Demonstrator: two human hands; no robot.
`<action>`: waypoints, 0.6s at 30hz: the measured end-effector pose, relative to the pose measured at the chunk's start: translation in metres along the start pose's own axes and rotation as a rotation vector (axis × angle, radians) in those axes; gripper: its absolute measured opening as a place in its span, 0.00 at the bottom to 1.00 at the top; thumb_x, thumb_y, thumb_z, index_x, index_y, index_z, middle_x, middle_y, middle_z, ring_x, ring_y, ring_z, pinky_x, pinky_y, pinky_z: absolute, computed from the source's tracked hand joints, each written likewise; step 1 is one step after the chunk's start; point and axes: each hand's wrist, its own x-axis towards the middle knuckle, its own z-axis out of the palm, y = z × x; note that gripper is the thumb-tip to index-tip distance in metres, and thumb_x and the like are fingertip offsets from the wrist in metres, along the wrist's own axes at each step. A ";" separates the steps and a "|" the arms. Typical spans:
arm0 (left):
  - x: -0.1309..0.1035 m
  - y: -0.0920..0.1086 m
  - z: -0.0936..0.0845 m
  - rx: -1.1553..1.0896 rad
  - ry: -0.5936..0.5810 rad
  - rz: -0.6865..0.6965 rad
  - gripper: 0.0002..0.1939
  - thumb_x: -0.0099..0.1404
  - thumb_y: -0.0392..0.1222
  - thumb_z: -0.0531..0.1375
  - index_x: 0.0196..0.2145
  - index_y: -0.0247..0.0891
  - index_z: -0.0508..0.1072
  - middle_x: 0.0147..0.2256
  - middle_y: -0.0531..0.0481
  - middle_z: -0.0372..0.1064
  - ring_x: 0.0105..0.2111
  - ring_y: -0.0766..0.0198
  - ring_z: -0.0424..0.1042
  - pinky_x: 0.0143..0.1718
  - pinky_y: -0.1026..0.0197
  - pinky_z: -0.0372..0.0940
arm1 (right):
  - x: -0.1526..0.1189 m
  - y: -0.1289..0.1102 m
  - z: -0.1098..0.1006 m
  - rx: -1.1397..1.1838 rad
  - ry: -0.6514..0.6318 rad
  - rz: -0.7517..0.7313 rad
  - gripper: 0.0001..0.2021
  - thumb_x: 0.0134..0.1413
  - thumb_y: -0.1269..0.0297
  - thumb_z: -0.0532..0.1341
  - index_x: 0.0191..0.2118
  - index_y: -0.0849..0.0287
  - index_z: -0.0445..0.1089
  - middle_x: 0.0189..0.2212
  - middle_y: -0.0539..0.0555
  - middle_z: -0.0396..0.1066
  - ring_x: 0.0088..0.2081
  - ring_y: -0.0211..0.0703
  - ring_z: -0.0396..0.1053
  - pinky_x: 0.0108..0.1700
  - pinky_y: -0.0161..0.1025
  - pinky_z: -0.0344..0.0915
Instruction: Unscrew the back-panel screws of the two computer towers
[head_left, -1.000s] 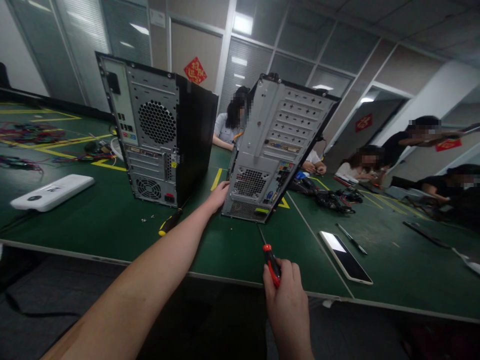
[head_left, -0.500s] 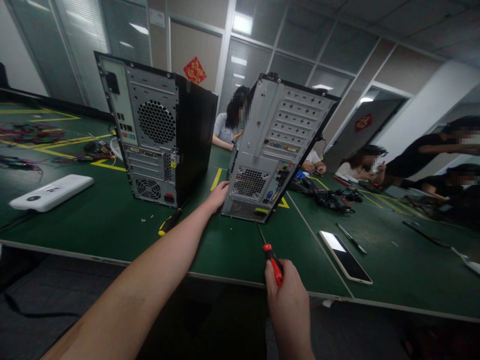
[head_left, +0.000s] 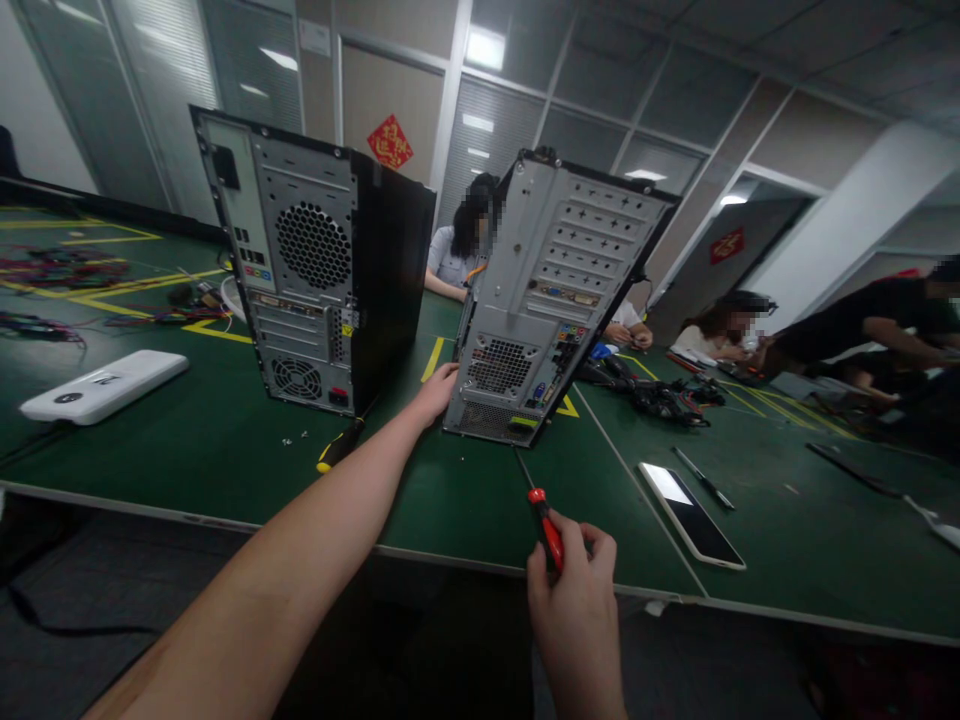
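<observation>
A grey computer case [head_left: 517, 250] stands on the green table with its back panel facing me, looking tilted in this view. My left hand [head_left: 437, 394] grips its lower left edge, and the fingertips are partly hidden there. In my right hand [head_left: 576, 580] is a screwdriver [head_left: 553, 540] with a red and black handle, its shaft pointing up to the case's bottom edge. Whether the tip touches a screw I cannot tell. To the left stands a second, black-sided computer case [head_left: 390, 270]. A yellow and black screwdriver [head_left: 339, 447] lies in front of it, beside small screws [head_left: 287, 441].
A white power bank [head_left: 105, 387] lies on the left, cables [head_left: 64, 268] behind it. On the right are a phone [head_left: 691, 515], a pen [head_left: 703, 478] and black cables [head_left: 660, 395]. Several people sit or lean around the table [head_left: 465, 520].
My right hand's fingers have shifted and loosened around the red screwdriver handle. My left hand and both cases stay in place. At the far right, a person in black has leaned lower.
</observation>
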 end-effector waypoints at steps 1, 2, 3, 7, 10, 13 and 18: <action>0.000 0.000 0.000 0.001 -0.001 -0.002 0.25 0.68 0.59 0.60 0.55 0.43 0.78 0.58 0.44 0.78 0.60 0.46 0.73 0.62 0.47 0.64 | 0.000 0.000 -0.001 -0.005 -0.009 0.000 0.19 0.67 0.62 0.54 0.57 0.57 0.74 0.49 0.61 0.65 0.37 0.48 0.75 0.35 0.43 0.72; 0.000 0.000 0.000 -0.001 -0.004 -0.002 0.25 0.68 0.59 0.60 0.55 0.43 0.78 0.58 0.44 0.78 0.60 0.46 0.73 0.62 0.47 0.64 | 0.000 0.000 -0.001 -0.009 -0.017 -0.004 0.19 0.67 0.62 0.54 0.58 0.57 0.74 0.49 0.60 0.66 0.36 0.48 0.75 0.34 0.42 0.71; 0.000 0.001 0.000 -0.004 -0.006 -0.002 0.25 0.68 0.59 0.60 0.55 0.44 0.78 0.58 0.44 0.78 0.60 0.46 0.73 0.62 0.47 0.65 | 0.000 0.000 -0.002 -0.011 -0.021 -0.014 0.19 0.67 0.61 0.54 0.58 0.57 0.74 0.48 0.60 0.67 0.35 0.47 0.75 0.33 0.42 0.71; 0.000 0.001 0.000 -0.003 0.001 -0.010 0.24 0.68 0.59 0.60 0.55 0.44 0.78 0.58 0.44 0.78 0.60 0.45 0.73 0.62 0.46 0.64 | 0.000 0.001 -0.003 -0.012 -0.027 -0.052 0.20 0.68 0.58 0.54 0.58 0.57 0.75 0.45 0.58 0.69 0.32 0.45 0.74 0.30 0.40 0.68; -0.001 0.000 -0.001 -0.011 -0.006 -0.010 0.25 0.68 0.60 0.61 0.55 0.44 0.78 0.59 0.43 0.77 0.60 0.45 0.73 0.62 0.46 0.64 | 0.000 0.001 -0.003 0.000 -0.019 -0.059 0.21 0.68 0.57 0.55 0.58 0.56 0.76 0.43 0.57 0.70 0.32 0.45 0.74 0.30 0.40 0.68; -0.001 0.000 -0.001 -0.027 -0.013 -0.004 0.25 0.68 0.60 0.60 0.56 0.45 0.78 0.59 0.44 0.77 0.60 0.46 0.73 0.62 0.47 0.65 | -0.001 0.002 -0.003 -0.002 -0.011 -0.054 0.21 0.69 0.55 0.55 0.58 0.56 0.76 0.42 0.57 0.71 0.31 0.45 0.74 0.30 0.41 0.67; 0.001 -0.001 0.000 -0.023 -0.003 -0.025 0.24 0.68 0.59 0.60 0.55 0.45 0.78 0.59 0.43 0.77 0.60 0.46 0.73 0.62 0.47 0.65 | 0.000 0.003 -0.003 -0.013 -0.061 -0.031 0.21 0.70 0.54 0.55 0.59 0.55 0.76 0.41 0.55 0.70 0.31 0.44 0.74 0.30 0.40 0.66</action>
